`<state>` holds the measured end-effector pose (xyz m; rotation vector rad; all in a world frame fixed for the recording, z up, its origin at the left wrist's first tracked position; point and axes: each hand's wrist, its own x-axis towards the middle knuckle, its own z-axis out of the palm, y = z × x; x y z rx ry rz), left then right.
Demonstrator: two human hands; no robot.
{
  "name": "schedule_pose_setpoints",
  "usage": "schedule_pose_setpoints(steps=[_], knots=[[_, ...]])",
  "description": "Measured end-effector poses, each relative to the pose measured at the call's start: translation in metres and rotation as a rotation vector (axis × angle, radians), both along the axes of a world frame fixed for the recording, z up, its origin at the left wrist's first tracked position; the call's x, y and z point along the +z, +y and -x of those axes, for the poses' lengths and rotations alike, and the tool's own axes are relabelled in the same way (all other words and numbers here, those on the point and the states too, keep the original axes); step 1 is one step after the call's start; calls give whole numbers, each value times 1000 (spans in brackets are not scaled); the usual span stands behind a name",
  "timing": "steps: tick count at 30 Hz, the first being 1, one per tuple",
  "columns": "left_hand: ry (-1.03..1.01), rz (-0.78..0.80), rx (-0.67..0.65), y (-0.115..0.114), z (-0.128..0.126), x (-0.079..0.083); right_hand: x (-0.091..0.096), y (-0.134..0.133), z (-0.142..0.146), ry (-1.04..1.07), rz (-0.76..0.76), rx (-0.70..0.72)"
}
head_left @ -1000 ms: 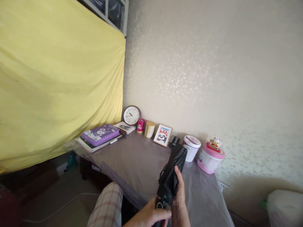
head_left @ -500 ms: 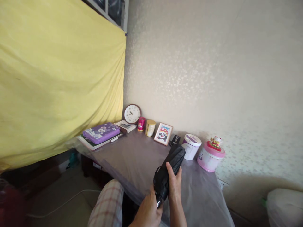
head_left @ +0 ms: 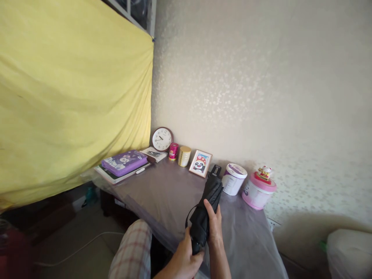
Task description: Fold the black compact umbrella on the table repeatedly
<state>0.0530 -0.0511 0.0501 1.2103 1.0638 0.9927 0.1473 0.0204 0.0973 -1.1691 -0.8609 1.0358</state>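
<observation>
A folded black compact umbrella (head_left: 205,217) sits in both hands above the table, its tip pointing away from me. My left hand (head_left: 186,254) is shut around its lower end near the handle. My right hand (head_left: 213,224) wraps the fabric from the near side, with fingers and thumb pressing on the folds. A thin strap loop (head_left: 187,219) hangs off the umbrella's left side. Just beyond the umbrella's tip, a small black rectangular object (head_left: 215,169) stands partly hidden. The table (head_left: 157,193) under my hands has a translucent grey plastic cover.
Along the wall stand a round clock (head_left: 162,139), a purple case on books (head_left: 124,163), small canisters (head_left: 184,156), a framed panda picture (head_left: 200,163), a white tub (head_left: 233,179) and a pink tub (head_left: 258,193). Yellow cloth (head_left: 66,97) hangs left. My plaid-trousered leg (head_left: 132,248) shows below.
The umbrella has turned more upright and its tip has shifted left. My left hand has moved up around its lower end, and the strap loop now shows on the left side.
</observation>
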Motion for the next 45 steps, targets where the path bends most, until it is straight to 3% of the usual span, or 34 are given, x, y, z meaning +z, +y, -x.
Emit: schedule_pose_setpoints(steps=[3,5,7,11,14,17,20,22,24,28,30,32,36,39,42,45], knots=[[367,-154,133,0,2,-12,-5,3,1,-24,8,-28],[511,-156,153,-1,5,-10,-6,3,2,-12,15,-53],[463,-122,128,-4,9,1,-7,2,2,30,29,-60],[-58,91,-155,-7,12,29,-5,-1,-1,210,45,45],[-226,141,-248,-7,8,32,-5,-2,-4,234,43,105],[-67,120,-103,-5,1,15,-7,-1,-7,91,24,40],[179,1,101,-4,-1,-4,-11,2,-7,-39,15,-55],[293,-81,152,-5,1,-7,-13,2,-8,-46,29,-92],[291,-76,112,-8,3,1,-13,1,-9,16,51,-81],[-59,105,-170,-14,2,28,-11,-3,-15,183,55,0],[-137,120,-223,-16,-3,33,-11,-5,-18,183,25,23],[-53,102,-164,-17,-9,27,-12,-5,-20,135,-2,19],[394,-81,61,-17,-14,3,-16,-4,-24,8,-5,-67],[616,-217,90,-19,-11,-1,-17,-6,-26,-11,13,-124],[511,-161,24,-23,-11,12,-17,-10,-30,99,14,-98],[199,56,-112,-26,-16,29,-15,-15,-34,295,14,-5]])
